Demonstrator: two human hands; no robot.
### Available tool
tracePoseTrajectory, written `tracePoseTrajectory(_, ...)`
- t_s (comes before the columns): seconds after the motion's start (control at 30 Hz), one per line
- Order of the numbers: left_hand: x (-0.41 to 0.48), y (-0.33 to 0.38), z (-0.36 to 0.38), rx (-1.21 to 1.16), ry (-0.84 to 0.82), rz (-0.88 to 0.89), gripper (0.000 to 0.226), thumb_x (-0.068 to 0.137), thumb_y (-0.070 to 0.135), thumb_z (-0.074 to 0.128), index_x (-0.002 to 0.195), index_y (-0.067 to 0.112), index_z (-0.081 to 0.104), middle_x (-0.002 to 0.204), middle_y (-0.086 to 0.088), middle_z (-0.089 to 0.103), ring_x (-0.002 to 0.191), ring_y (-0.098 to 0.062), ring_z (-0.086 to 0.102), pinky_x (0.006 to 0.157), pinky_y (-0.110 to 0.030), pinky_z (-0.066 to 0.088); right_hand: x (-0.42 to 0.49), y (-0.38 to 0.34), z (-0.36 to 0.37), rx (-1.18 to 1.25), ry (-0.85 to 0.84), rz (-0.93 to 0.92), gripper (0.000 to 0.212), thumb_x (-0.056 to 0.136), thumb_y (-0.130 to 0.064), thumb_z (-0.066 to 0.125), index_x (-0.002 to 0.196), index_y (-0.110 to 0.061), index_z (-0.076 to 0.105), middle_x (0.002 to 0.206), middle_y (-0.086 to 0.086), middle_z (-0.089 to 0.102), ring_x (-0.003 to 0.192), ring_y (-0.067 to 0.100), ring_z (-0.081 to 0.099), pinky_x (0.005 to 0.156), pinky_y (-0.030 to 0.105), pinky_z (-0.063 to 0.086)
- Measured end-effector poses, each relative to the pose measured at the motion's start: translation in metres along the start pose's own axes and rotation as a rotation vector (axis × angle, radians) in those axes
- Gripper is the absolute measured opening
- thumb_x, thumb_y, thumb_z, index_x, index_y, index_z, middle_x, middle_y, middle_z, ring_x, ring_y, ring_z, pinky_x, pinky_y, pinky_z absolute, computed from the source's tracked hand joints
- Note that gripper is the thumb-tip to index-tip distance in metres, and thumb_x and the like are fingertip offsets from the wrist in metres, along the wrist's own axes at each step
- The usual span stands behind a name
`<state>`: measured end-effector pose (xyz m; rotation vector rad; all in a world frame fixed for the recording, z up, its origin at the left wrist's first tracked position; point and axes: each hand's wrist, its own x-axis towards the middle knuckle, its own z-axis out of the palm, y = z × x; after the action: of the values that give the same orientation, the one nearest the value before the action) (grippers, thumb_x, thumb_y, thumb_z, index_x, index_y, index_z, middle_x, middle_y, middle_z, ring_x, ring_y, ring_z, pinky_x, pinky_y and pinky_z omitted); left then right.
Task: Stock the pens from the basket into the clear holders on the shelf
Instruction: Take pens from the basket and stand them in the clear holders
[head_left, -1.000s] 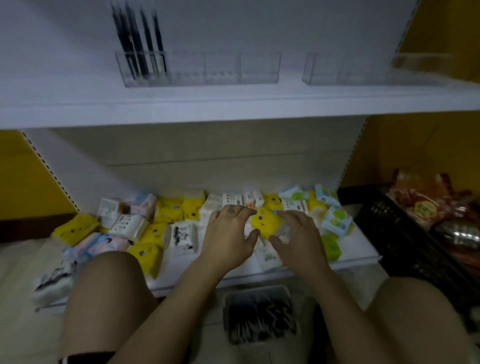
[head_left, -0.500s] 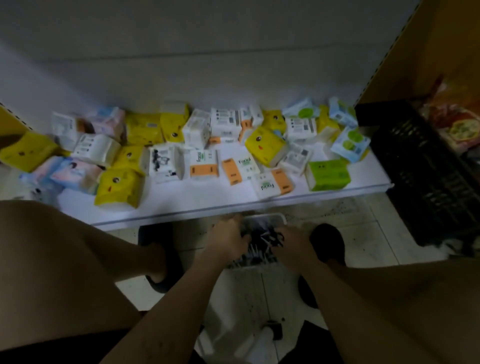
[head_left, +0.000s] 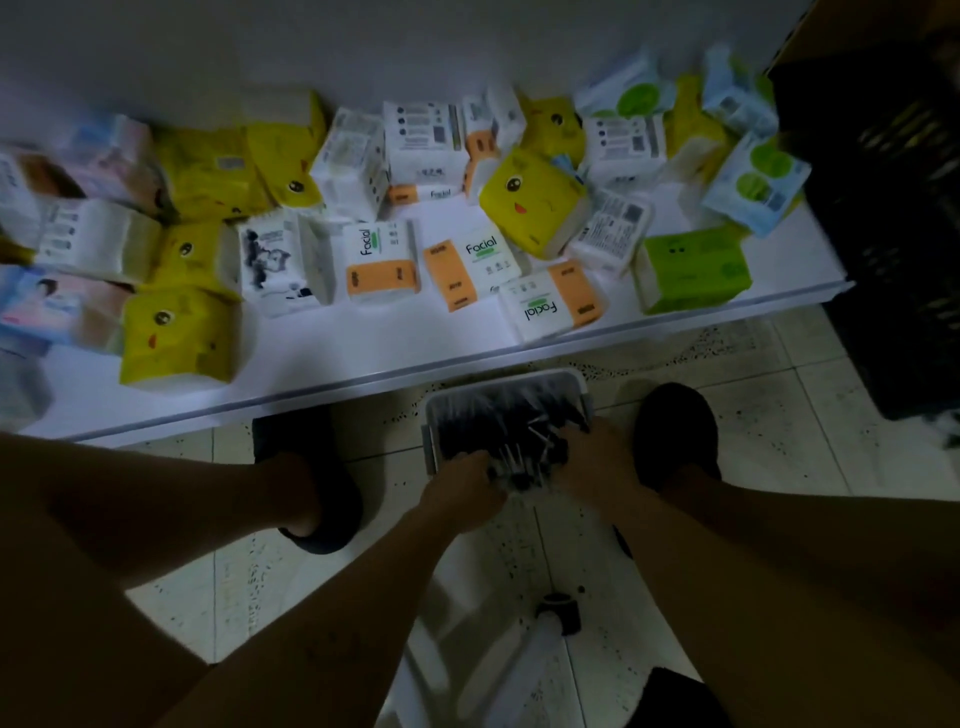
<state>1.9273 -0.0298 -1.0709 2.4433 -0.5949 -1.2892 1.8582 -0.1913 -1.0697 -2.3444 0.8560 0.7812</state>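
A white basket (head_left: 506, 378) of black pens (head_left: 519, 421) sits on the floor (head_left: 753, 415) below a shelf (head_left: 363, 353) of tissue packs (head_left: 535, 202). The left hand (head_left: 462, 488) curls its fingers round a bundle. The right hand (head_left: 597, 460) digs into the pile, its grip unclear. The pens look light, stiff and slippery, and are probably best gathered mid-barrel.

Dim, bluish light — motion blur, edges warped.
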Motion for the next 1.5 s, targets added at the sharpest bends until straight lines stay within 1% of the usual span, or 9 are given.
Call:
tracePoseTrajectory(0.27, 0.038, 0.013, 0.017, 0.214, -0.136, 0.047, 0.055, 0.093, 0.034, 0.053, 0.145, 0.029, 0.034, 0.146, -0.013, 0.036, 0.129, -0.035, 0.039, 0.105, -0.044, 0.042, 0.021, 0.003, 0.001, -0.088, -0.121, -0.025, 0.057, 0.091, -0.03, 0.055, 0.145, -0.026, 0.037, 0.155, 0.01, 0.02, 0.142, 0.036, 0.019, 0.113, 0.048, 0.024)
tracePoseTrajectory(0.53, 0.043, 0.025, 0.022, 0.164, -0.164, 0.048, 0.034, 0.097, 0.017, 0.046, 0.131, 0.015, 0.048, 0.11, -0.011, 0.061, 0.09, -0.023, 0.059, 0.073, -0.032, 0.052, 0.037, 0.011, -0.005, -0.074, -0.24, -0.031, 0.054, 0.093, -0.031, 0.05, 0.145, -0.023, 0.037, 0.152, 0.011, 0.028, 0.137, 0.039, 0.028, 0.111, 0.048, 0.03)
tracePoseTrajectory(0.73, 0.041, 0.031, 0.014, 0.109, -0.028, -0.038, 0.02, 0.094, 0.01, 0.049, 0.1, 0.002, 0.066, 0.096, -0.015, 0.067, 0.085, -0.027, 0.064, 0.071, -0.035, 0.053, 0.04, 0.015, 0.002, 0.014, -0.168, -0.098, 0.025, 0.093, -0.022, 0.049, 0.102, -0.005, 0.065, 0.114, 0.015, 0.064, 0.102, 0.031, 0.055, 0.084, 0.033, 0.046)
tracePoseTrajectory(0.83, 0.043, 0.028, 0.013, -0.005, 0.032, -0.087, 0.016, 0.091, 0.018, 0.061, 0.095, 0.005, 0.069, 0.091, -0.012, 0.069, 0.083, -0.024, 0.066, 0.073, -0.033, 0.055, 0.038, 0.02, 0.001, 0.093, -0.032, -0.043, 0.036, 0.092, -0.021, 0.054, 0.059, -0.014, 0.043, 0.066, 0.006, 0.048, 0.069, 0.027, 0.051, 0.051, 0.025, 0.031)
tracePoseTrajectory(1.07, 0.037, 0.024, 0.002, -0.199, 0.077, -0.187, 0.009, 0.086, 0.015, 0.069, 0.084, 0.006, 0.068, 0.086, -0.013, 0.069, 0.079, -0.025, 0.067, 0.066, -0.031, 0.055, 0.016, 0.014, -0.011, 0.352, 0.317, 0.098, 0.025, 0.087, -0.032, 0.068, 0.097, -0.012, 0.058, 0.092, 0.004, 0.054, 0.085, 0.024, 0.054, 0.068, 0.028, 0.039)
tracePoseTrajectory(1.2, 0.022, 0.024, -0.007, -0.405, -0.011, -0.273, 0.018, 0.087, 0.004, 0.063, 0.07, 0.005, 0.059, 0.065, -0.01, 0.059, 0.053, -0.016, 0.055, 0.047, -0.024, 0.045, 0.002, 0.015, -0.014, 0.454, 0.414, 0.193, 0.023, 0.09, -0.03, 0.065, 0.082, -0.015, 0.048, 0.083, 0.005, 0.055, 0.078, 0.025, 0.054, 0.066, 0.031, 0.041)
tracePoseTrajectory(1.3, 0.003, 0.027, -0.02, -0.643, -0.105, -0.363, 0.02, 0.091, 0.004, 0.056, 0.072, 0.004, 0.056, 0.061, -0.008, 0.051, 0.053, -0.016, 0.047, 0.054, -0.026, 0.045, -0.009, 0.013, -0.022, 0.627, 0.475, 0.223, 0.02, 0.094, -0.028, 0.059, 0.086, -0.012, 0.051, 0.085, 0.008, 0.057, 0.081, 0.027, 0.056, 0.066, 0.03, 0.039)
tracePoseTrajectory(1.4, -0.015, 0.028, -0.032, -0.788, -0.269, -0.4, 0.014, 0.094, 0.004, 0.049, 0.083, 0.003, 0.057, 0.066, -0.008, 0.055, 0.061, -0.019, 0.053, 0.074, -0.035, 0.053, -0.013, 0.004, -0.036, 0.905, 0.376, 0.267, 0.027, 0.097, -0.023, 0.054, 0.117, -0.005, 0.053, 0.098, 0.008, 0.056, 0.092, 0.027, 0.057, 0.074, 0.032, 0.043)
tracePoseTrajectory(1.5, -0.037, 0.03, -0.043, -0.837, -0.339, -0.365, 0.013, 0.092, 0.0, 0.046, 0.088, 0.002, 0.057, 0.069, -0.009, 0.058, 0.065, -0.021, 0.056, 0.076, -0.039, 0.055, -0.024, -0.002, -0.037, 0.984, 0.174, 0.202, 0.023, 0.1, -0.016, 0.044, 0.091, -0.001, 0.058, 0.072, 0.013, 0.062, 0.074, 0.029, 0.057, 0.073, 0.042, 0.048)
